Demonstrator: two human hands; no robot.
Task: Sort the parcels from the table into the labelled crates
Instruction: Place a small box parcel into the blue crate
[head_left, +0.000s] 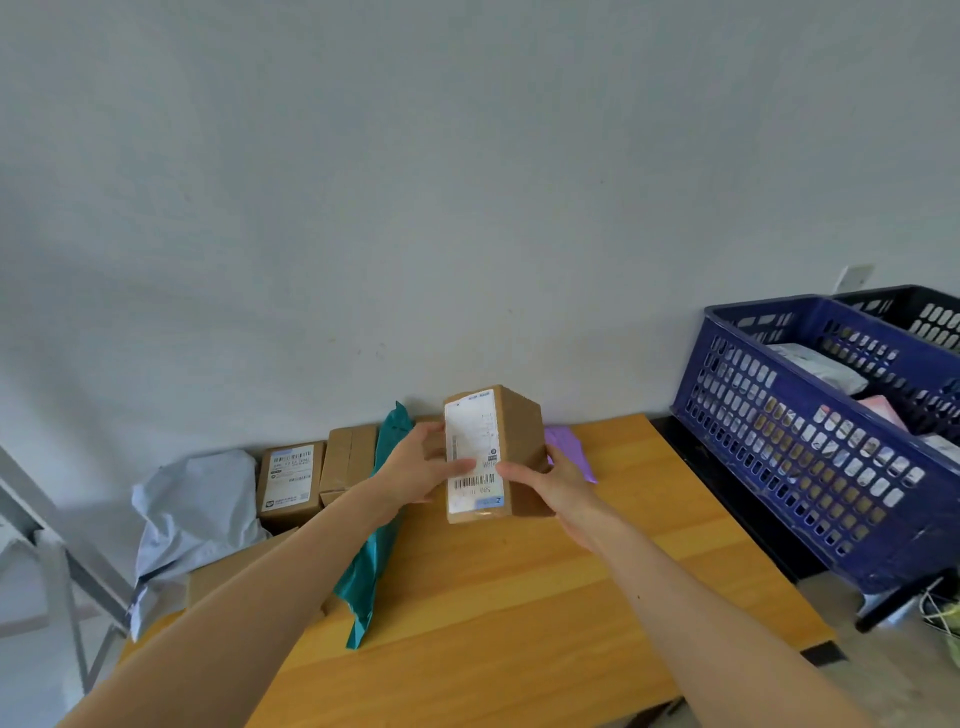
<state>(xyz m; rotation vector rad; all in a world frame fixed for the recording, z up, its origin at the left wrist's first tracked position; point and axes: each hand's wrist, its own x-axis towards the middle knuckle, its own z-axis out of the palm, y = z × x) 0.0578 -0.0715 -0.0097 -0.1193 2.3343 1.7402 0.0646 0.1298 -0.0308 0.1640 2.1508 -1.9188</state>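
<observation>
1. Yellow wood table (519, 613) sits vs. a plain grey wall (467, 208).
2. L hand (415, 467) grips the left side of a tall box (519, 441), thumb on its white label (472, 441).
3. R hand (558, 486) grips the right side, lower down, thumb on the front. Both hands are closed tight on it.
4. Tall box is brown, tipped a bit, label facing the cam, over the table's back middle. Can't tell if its bottom touches the wood.
5. At 3 o'clock, just behind the R hand: purple parcel (569, 447), flat on the table.
6. At 8 o'clock: long teal bag (363, 587), running under the L wrist.
7. At 9 o'clock, by the wall: plain box (345, 457), then sticker box (291, 483) right beside it, then grey bag (192, 514) at the table's left end.
8. At 8 o'clock, further out: flat box (228, 571), partly hidden by the L arm.
9. Well off at 3 o'clock, past the table's right end: blue crate (779, 447) w/ parcels (821, 366) inside. Dark crate (924, 312) is right behind it at 2 o'clock.
</observation>
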